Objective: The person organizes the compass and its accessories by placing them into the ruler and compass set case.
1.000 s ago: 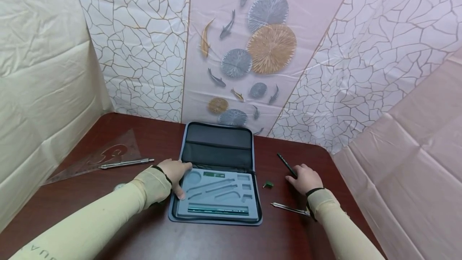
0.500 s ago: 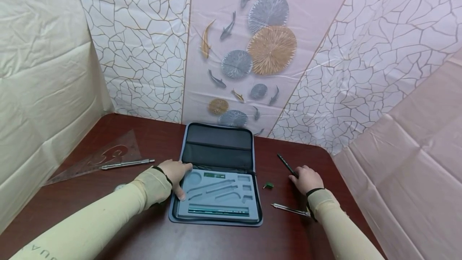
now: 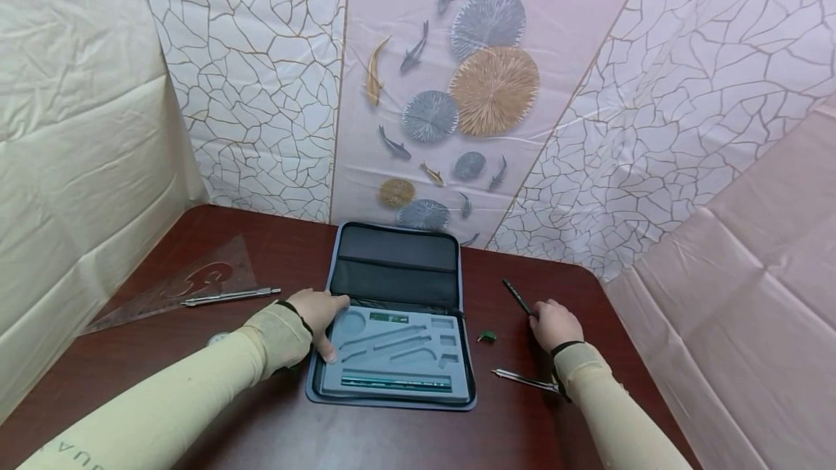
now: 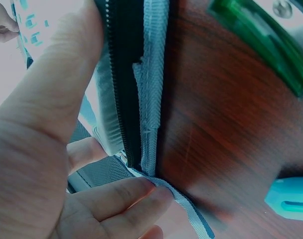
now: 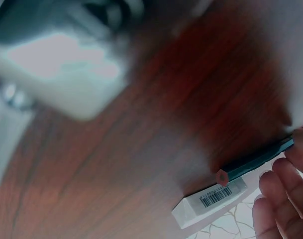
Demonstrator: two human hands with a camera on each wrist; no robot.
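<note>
My left hand [image 3: 316, 316] rests on the left edge of an open zip case [image 3: 465, 401]. Its thumb lies on the grey moulded insert [image 3: 385, 367]; other fingers touch the zip edge near the hinge in the left wrist view. In the insert lie a dark green pencil-like strip [image 3: 395, 382] and a small green box [image 3: 389, 318], beside several vacant recesses. To the right, my right hand [image 3: 556, 326] pinches a dark green pencil [image 3: 517, 297], close to the table. The right wrist view shows the hexagonal pencil's end, with thumb and finger at its side.
A metal compass [image 3: 525, 379] and a small green piece [image 3: 486, 336] lie by the right hand. At left are a clear set square [image 3: 176, 294] and another metal compass [image 3: 231, 297]. A white block with a barcode [image 5: 208, 201] lies beneath the pencil.
My right fingers have drawn together on the pencil; a second ago one finger was stretched out to its left. The left hand and the case stay as they were.
</note>
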